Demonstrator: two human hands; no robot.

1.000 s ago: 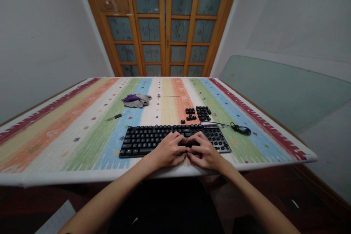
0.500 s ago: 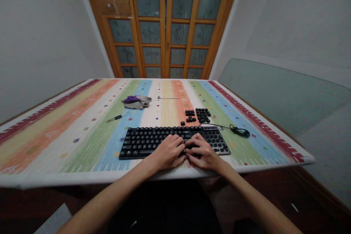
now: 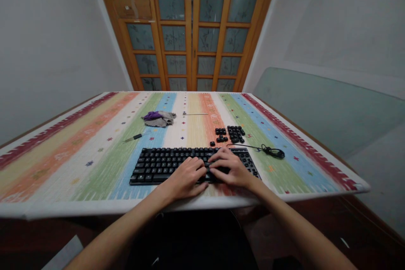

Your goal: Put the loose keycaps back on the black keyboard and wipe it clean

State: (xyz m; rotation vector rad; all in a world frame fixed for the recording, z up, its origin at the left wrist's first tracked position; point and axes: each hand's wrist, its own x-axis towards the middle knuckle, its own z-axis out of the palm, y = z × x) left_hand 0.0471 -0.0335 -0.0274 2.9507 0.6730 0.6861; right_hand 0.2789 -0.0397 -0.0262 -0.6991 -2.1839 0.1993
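A black keyboard (image 3: 158, 164) lies near the table's front edge. Keycaps are off its right-hand block, where bare switches show beside my right hand. My left hand (image 3: 188, 177) grips the keyboard's front part, with bent fingers on the keys and the thumb by the front edge. Over the keys just right of it, my right hand (image 3: 230, 169) has its fingers apart and holds nothing that I can see. Several loose black keycaps (image 3: 236, 133) are grouped behind the keyboard, and a single keycap (image 3: 212, 144) sits nearer to it. Both hands hide some keys.
A coiled black cable (image 3: 274, 152) lies to the right of the keyboard. Behind it are a grey and purple cloth (image 3: 159, 118), a small black-handled tool (image 3: 137, 136) and a thin rod (image 3: 196, 114). A striped cloth (image 3: 104, 164) covers the table.
My hands have drawn apart from where they met at the keyboard's front. The right fingers have spread and moved farther over the keys. The keyboard has shifted slightly left.
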